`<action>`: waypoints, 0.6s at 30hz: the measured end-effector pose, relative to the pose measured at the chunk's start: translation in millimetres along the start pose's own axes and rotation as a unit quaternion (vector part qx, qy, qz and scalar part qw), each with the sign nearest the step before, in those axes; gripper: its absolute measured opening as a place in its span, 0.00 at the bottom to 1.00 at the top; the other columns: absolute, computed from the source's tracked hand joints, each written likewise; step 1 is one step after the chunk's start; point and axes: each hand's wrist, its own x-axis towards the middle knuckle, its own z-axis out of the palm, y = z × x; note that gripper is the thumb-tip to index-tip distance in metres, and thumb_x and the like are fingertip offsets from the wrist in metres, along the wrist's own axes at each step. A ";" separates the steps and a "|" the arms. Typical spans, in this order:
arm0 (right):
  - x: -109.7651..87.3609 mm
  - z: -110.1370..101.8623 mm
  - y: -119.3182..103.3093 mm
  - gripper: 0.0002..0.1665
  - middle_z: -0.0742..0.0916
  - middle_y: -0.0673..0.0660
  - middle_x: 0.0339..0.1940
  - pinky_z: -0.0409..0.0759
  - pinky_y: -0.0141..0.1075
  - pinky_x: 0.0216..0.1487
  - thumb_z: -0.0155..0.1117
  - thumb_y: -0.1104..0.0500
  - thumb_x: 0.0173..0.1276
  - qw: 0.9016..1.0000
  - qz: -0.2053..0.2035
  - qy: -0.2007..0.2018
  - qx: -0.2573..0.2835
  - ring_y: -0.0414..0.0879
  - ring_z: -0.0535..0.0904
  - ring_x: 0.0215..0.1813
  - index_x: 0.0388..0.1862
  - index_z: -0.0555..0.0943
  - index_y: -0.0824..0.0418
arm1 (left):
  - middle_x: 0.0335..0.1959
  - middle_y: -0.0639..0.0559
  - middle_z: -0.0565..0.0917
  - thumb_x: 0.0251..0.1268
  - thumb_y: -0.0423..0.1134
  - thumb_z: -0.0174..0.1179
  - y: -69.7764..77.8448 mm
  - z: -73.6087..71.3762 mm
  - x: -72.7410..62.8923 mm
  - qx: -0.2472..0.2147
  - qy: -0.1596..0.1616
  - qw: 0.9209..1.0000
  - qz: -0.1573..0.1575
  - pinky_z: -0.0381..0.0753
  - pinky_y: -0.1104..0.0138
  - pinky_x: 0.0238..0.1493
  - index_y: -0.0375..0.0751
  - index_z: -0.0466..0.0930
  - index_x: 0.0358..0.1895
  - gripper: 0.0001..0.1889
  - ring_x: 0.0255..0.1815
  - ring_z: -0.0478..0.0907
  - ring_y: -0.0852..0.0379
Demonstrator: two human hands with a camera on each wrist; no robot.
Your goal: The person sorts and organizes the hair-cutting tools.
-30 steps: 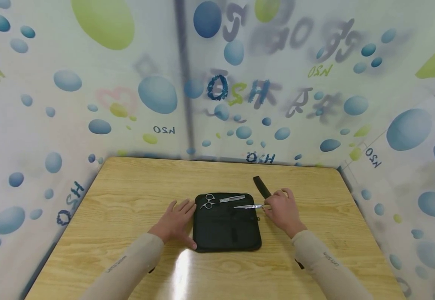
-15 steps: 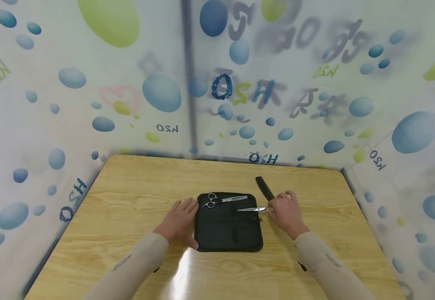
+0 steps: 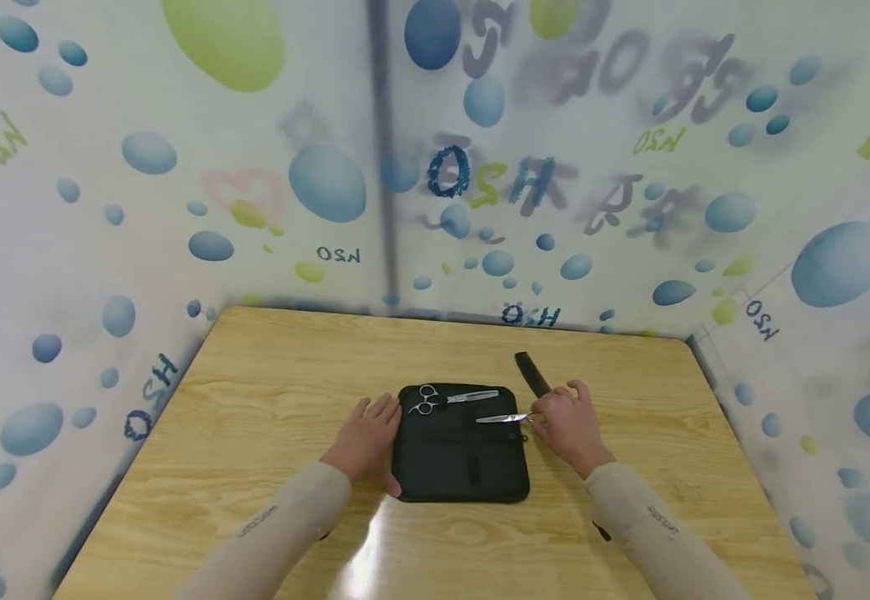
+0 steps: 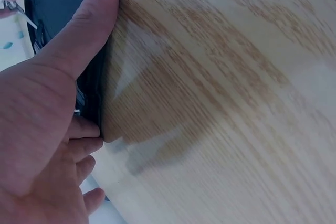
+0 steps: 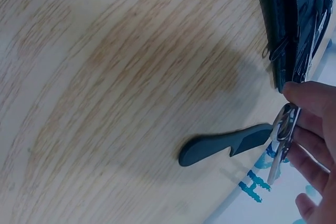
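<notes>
A flat black zip case [image 3: 435, 471] lies on the table. Against its left edge rests my left hand [image 3: 363, 442], fingers extended, thumb at the near corner; the left wrist view shows the thumb [image 4: 89, 24] on the rim. My right hand [image 3: 568, 427] pinches a pair of silver scissors [image 3: 501, 418] by the handles at the case's right edge. Their blades point left over the case. Farther up, thinning scissors [image 3: 472, 397] lie on the case, with a dark strap across their middle. In the right wrist view the held scissors' finger rings [image 5: 285, 124] show between thumb and fingers.
A black comb [image 3: 531, 373] lies on the table just beyond my right hand, partly hidden by it. Beside the case's right edge hangs a zip pull [image 5: 266, 52]. The wooden table [image 3: 292, 358] meets patterned walls at its back and sides.
The head view has shifted slightly. The held scissors have come a little nearer to me over the case. My left hand stays at the case's left edge, its fingers less spread.
</notes>
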 end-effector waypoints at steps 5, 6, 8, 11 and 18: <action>2.1 1.3 -4.8 0.09 0.91 0.48 0.33 0.63 0.54 0.67 0.76 0.53 0.55 1.000 -0.004 0.000 0.004 0.48 0.82 0.45 0.33 0.89 0.54 | 0.77 0.46 0.60 0.30 0.77 0.70 0.8 -0.2 1.5 0.000 -0.015 1.000 -0.006 0.51 0.53 0.78 0.38 0.58 0.75 0.67 0.80 0.51 0.49; 2.5 1.5 -5.5 0.09 0.91 0.48 0.34 0.63 0.54 0.67 0.76 0.53 0.55 1.000 -0.006 0.001 0.005 0.48 0.82 0.45 0.33 0.89 0.54 | 0.77 0.47 0.59 0.30 0.77 0.70 0.9 -0.4 1.5 0.000 -0.017 1.000 -0.007 0.51 0.53 0.78 0.38 0.58 0.75 0.67 0.80 0.51 0.49; 3.2 2.1 -6.6 0.09 0.91 0.49 0.34 0.63 0.53 0.67 0.76 0.53 0.55 1.000 -0.007 0.001 0.007 0.48 0.82 0.45 0.33 0.89 0.54 | 0.78 0.47 0.59 0.30 0.77 0.69 1.0 -0.7 1.4 -0.001 -0.020 1.000 -0.008 0.50 0.53 0.79 0.38 0.58 0.75 0.67 0.80 0.50 0.49; 4.1 2.8 -7.8 0.08 0.91 0.49 0.34 0.64 0.52 0.66 0.76 0.53 0.55 1.000 -0.010 0.003 0.007 0.48 0.82 0.45 0.33 0.89 0.54 | 0.78 0.47 0.59 0.31 0.77 0.69 1.2 -1.0 1.7 0.004 -0.023 1.000 -0.009 0.51 0.53 0.79 0.38 0.57 0.75 0.67 0.80 0.51 0.49; 5.7 7.1 -9.4 0.07 0.91 0.49 0.32 0.68 0.49 0.62 0.76 0.55 0.53 0.999 -0.026 0.021 0.003 0.48 0.82 0.44 0.31 0.89 0.54 | 0.78 0.47 0.58 0.30 0.79 0.67 1.1 0.6 2.1 0.016 -0.031 0.999 -0.010 0.51 0.54 0.79 0.39 0.57 0.76 0.68 0.80 0.50 0.50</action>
